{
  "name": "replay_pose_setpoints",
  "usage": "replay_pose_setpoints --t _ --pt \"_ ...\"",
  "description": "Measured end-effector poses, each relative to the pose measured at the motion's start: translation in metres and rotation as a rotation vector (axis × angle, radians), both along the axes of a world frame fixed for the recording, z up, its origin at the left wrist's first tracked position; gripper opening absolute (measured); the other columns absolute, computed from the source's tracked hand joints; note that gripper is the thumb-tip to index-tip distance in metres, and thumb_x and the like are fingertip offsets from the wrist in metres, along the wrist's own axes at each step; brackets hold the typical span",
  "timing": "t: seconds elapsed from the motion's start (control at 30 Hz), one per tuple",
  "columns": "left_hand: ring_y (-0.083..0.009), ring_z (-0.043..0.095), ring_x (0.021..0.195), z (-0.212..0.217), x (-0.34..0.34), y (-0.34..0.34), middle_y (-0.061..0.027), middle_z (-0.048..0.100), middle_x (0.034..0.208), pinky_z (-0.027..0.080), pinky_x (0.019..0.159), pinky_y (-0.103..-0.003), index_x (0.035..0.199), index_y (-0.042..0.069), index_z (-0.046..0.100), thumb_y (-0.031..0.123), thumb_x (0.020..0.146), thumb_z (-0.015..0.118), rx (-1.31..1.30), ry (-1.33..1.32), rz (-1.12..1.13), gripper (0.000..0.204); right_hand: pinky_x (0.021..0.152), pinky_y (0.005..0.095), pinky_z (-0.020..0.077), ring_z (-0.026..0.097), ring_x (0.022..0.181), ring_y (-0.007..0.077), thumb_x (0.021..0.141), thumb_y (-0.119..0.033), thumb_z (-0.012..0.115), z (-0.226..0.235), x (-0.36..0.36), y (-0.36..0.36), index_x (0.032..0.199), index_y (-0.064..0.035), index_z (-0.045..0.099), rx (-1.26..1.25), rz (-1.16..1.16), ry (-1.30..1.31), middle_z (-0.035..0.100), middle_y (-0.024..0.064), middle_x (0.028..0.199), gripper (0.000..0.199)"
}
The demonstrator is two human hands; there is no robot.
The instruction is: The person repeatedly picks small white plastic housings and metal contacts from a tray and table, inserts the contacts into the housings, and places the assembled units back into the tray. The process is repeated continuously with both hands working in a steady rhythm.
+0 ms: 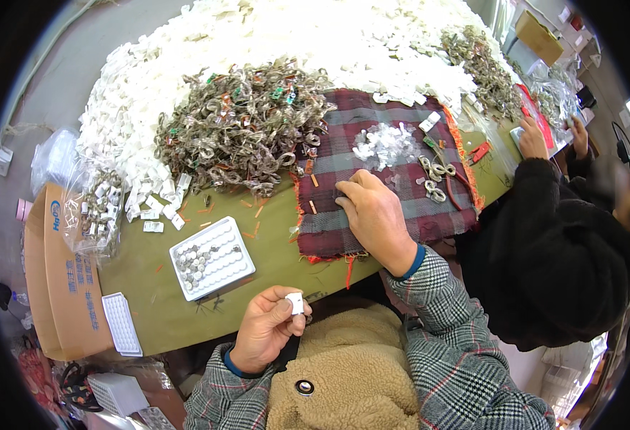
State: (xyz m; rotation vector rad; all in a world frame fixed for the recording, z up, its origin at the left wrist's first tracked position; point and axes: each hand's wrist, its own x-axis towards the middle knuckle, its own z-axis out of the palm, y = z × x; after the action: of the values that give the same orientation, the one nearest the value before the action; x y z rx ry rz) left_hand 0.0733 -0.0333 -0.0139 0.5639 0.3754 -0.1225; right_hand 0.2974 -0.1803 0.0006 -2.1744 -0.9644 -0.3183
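Observation:
My left hand (268,328) pinches a small white plastic piece (295,303) in front of my body, below the table's near edge. My right hand (378,218) is over the plaid cloth (329,233), back up and fingers bent, with thumb and forefinger slightly apart and nothing visible between them. Beyond it on the cloth lies a heap of translucent clear pieces (386,145). To the right of that are several coiled grey cables (435,172), a red curved handle (452,195) and a white plastic piece (429,122).
A large heap of coiled cables (239,132) borders white plastic parts (128,100). A white slotted tray (218,276) holds small round pieces; another white tray (121,324) stands near a cardboard box (60,287). At right, a person in black (551,251) works close by.

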Motion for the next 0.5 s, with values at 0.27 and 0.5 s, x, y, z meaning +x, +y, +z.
replay_pose_setpoints --t 0.27,0.5 --pt "-0.0167 0.069 0.078 -0.002 -0.003 0.003 -0.0193 0.069 0.1 0.059 0.067 -0.026 0.117 -0.003 0.058 0.012 0.098 0.061 0.009 -0.038 -0.023 0.024 0.073 0.0385 0.0514 0.061 0.081 0.0313 0.079 0.001 0.069 -0.007 -0.001 0.004 0.092 0.0024 0.068 0.027 0.093 -0.094 0.06 0.0128 0.088 0.014" --pt "-0.017 0.07 0.075 -0.001 -0.017 0.007 -0.0196 0.069 0.1 0.06 0.066 -0.027 0.118 -0.003 0.058 0.011 0.098 0.061 -0.006 -0.009 -0.024 0.024 0.076 0.0385 0.052 0.063 0.086 0.031 0.08 0.004 0.066 -0.003 -0.025 -0.014 0.092 0.0032 0.068 0.146 0.16 0.021 0.064 0.0139 0.093 0.012"
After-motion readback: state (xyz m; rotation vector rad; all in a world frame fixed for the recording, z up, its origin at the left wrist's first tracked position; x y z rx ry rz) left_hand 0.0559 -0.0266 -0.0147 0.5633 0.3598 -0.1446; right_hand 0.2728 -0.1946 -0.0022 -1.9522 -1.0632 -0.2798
